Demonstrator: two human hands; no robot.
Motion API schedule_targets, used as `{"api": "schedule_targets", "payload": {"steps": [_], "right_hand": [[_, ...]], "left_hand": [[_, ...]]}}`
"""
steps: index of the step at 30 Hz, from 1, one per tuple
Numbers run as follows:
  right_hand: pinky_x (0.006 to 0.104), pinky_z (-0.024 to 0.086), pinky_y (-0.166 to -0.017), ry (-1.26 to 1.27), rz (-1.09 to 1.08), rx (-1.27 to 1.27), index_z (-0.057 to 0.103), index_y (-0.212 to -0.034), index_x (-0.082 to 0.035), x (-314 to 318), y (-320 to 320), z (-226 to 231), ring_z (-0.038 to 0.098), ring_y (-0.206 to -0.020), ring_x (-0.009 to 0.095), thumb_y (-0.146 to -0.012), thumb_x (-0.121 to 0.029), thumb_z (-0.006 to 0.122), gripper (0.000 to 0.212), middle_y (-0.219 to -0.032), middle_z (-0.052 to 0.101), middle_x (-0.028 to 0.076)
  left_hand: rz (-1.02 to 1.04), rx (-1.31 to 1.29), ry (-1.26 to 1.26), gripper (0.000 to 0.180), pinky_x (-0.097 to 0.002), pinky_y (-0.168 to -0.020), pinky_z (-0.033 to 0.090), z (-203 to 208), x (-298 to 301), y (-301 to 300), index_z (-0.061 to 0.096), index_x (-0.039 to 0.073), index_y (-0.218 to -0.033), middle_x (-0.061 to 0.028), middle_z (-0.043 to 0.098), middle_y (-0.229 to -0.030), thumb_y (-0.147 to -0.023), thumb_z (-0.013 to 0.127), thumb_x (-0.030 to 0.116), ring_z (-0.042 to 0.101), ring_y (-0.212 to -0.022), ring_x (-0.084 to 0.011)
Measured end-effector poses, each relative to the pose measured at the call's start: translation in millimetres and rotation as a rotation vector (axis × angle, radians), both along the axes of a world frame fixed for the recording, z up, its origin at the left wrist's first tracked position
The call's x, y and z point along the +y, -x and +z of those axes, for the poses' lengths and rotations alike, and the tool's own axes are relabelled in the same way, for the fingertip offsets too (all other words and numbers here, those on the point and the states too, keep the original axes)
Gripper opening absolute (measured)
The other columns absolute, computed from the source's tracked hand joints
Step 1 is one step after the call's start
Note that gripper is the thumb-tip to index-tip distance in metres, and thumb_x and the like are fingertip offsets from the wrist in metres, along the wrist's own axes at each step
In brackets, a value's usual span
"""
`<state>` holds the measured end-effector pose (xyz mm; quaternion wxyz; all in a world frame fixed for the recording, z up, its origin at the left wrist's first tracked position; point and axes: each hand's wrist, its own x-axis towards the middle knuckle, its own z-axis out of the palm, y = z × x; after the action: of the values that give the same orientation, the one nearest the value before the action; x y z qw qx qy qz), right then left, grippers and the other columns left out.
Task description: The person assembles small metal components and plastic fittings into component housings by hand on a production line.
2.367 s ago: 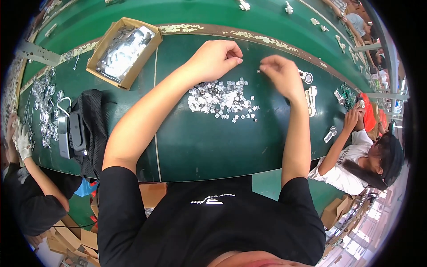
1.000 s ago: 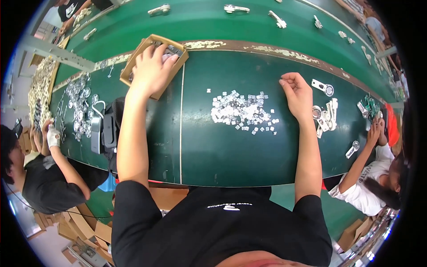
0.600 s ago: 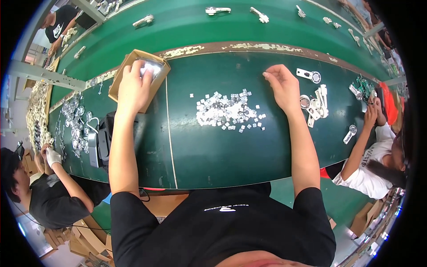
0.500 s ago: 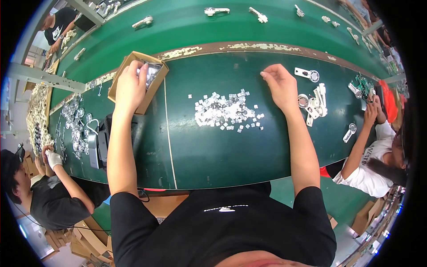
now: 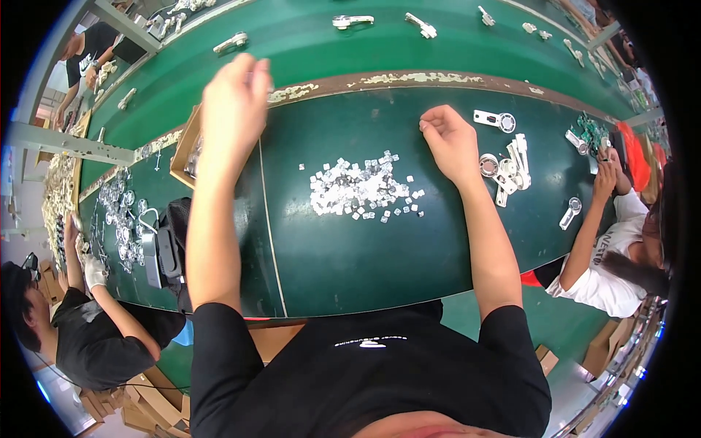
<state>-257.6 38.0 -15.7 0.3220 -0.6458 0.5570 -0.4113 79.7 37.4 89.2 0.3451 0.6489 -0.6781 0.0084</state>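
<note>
My left hand (image 5: 237, 106) is raised over the far edge of the table, beyond an open cardboard box (image 5: 184, 155) that my forearm partly covers. Its fingers are curled together and a little blurred; what they hold, if anything, cannot be made out. My right hand (image 5: 448, 142) hovers at the right with thumb and fingertips pinched; any small thing between them is hidden. Between my arms lies a loose pile of small, clear and whitish square pieces (image 5: 358, 188). Right of my right hand are several white handheld fan parts (image 5: 513, 168) and a single white fan part (image 5: 495, 120).
Beyond the table's worn ledge (image 5: 409, 78), a green conveyor belt (image 5: 307, 51) carries white parts. At left lie clear round parts (image 5: 120, 212) and a black bag (image 5: 177, 233). Co-workers sit on both sides, one with a gloved hand (image 5: 95, 270).
My left hand has lifted out of the cardboard box and moved away from me, toward the belt. My right hand stays pinched, nearly in place. The whole view has shifted slightly.
</note>
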Motion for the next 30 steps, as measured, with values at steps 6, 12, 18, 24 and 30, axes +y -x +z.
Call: {"api": "schedule_targets", "payload": {"steps": [6, 12, 18, 24, 30], "right_hand": [[0.0253, 0.053, -0.076, -0.053, 0.006, -0.13, 0.069, -0.11, 0.0, -3, -3, 3, 0.064, -0.08, 0.008, -0.096, -0.008, 0.072, 0.016, -0.09, 0.072, 0.002], [0.0253, 0.055, -0.074, -0.079, 0.037, -0.13, 0.071, -0.107, 0.0, -2, 3, -2, 0.065, -0.078, 0.008, -0.095, -0.004, 0.072, 0.013, -0.089, 0.073, 0.003], [0.0255, 0.055, -0.075, -0.073, 0.043, -0.175, 0.071, -0.106, 0.0, -7, 4, 1, 0.065, -0.08, 0.008, -0.095, -0.004, 0.072, 0.012, -0.089, 0.073, 0.003], [0.0258, 0.055, -0.074, -0.062, 0.039, -0.145, 0.07, -0.105, 0.0, -12, 2, -1, 0.065, -0.079, 0.008, -0.094, -0.005, 0.072, 0.012, -0.088, 0.073, 0.003], [0.0239, 0.051, -0.072, -0.068, 0.07, -0.158, 0.067, -0.106, 0.0, -8, 4, -4, 0.062, -0.078, 0.007, -0.096, -0.001, 0.069, 0.011, -0.087, 0.069, 0.0]], "left_hand": [[-0.312, 0.001, -0.078, 0.025, -0.0526, -0.079, 0.056, -49, -8, 89, 0.063, 0.003, -0.098, -0.0212, 0.067, -0.09, -0.102, 0.062, 0.027, 0.068, -0.087, -0.043], [-0.407, 0.007, -0.104, 0.02, -0.0496, -0.07, 0.055, -78, 1, 135, 0.063, 0.006, -0.094, -0.0151, 0.063, -0.089, -0.101, 0.064, 0.025, 0.067, -0.079, -0.0392], [-0.471, 0.062, -0.128, 0.019, -0.0456, -0.071, 0.054, -74, 9, 137, 0.069, 0.006, -0.096, -0.0129, 0.063, -0.089, -0.1, 0.068, 0.025, 0.066, -0.081, -0.0363], [-0.563, 0.097, -0.061, 0.017, -0.043, -0.076, 0.055, -63, 7, 129, 0.072, 0.003, -0.1, -0.0128, 0.066, -0.093, -0.097, 0.071, 0.019, 0.067, -0.085, -0.0345], [-0.51, 0.335, -0.062, 0.017, -0.0359, -0.069, 0.052, -59, 0, 122, 0.073, 0.001, -0.097, -0.0121, 0.064, -0.085, -0.096, 0.075, 0.017, 0.065, -0.075, -0.0259]]}}
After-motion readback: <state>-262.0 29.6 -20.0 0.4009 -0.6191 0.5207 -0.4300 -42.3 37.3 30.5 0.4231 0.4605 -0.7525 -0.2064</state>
